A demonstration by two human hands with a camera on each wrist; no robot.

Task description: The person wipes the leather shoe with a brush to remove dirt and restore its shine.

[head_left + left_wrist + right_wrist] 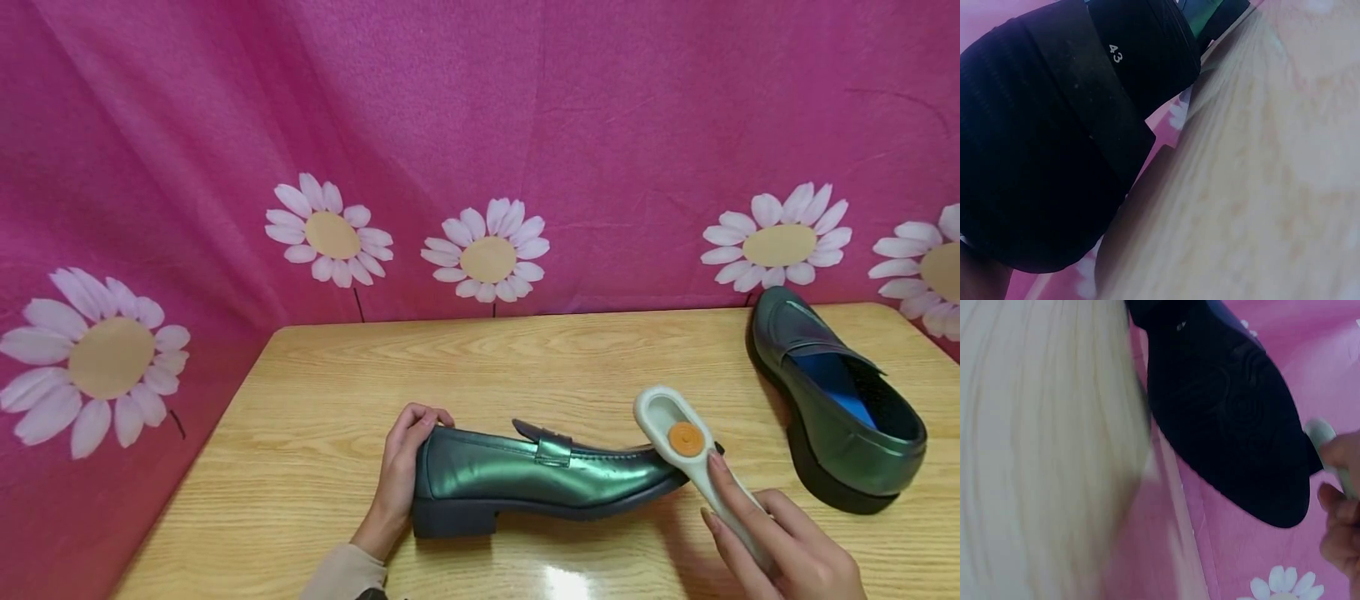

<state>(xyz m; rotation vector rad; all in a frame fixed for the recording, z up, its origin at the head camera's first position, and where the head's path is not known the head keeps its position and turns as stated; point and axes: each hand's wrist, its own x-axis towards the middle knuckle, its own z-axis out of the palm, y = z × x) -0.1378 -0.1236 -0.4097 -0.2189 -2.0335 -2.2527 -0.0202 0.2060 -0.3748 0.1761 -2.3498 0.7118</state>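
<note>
A metallic green loafer (510,471) is held sideways over the table, toe to the right and tipped slightly up. My left hand (401,471) grips it at the back of the heel. Its black sole (1229,412) faces the right wrist camera, and the number 43 is readable on it in the left wrist view. In my right hand (795,542) is a pale grey shoe brush (660,408) with a round orange button (686,439). The brush head overlaps the loafer's toe; its dark underside (1314,456) shows right at the toe in the right wrist view.
A second green loafer (840,408) with a blue insole stands at the right of the wooden table (300,400), toe towards the back. Behind the table hangs a pink cloth (600,125) printed with white daisies, also down the left side.
</note>
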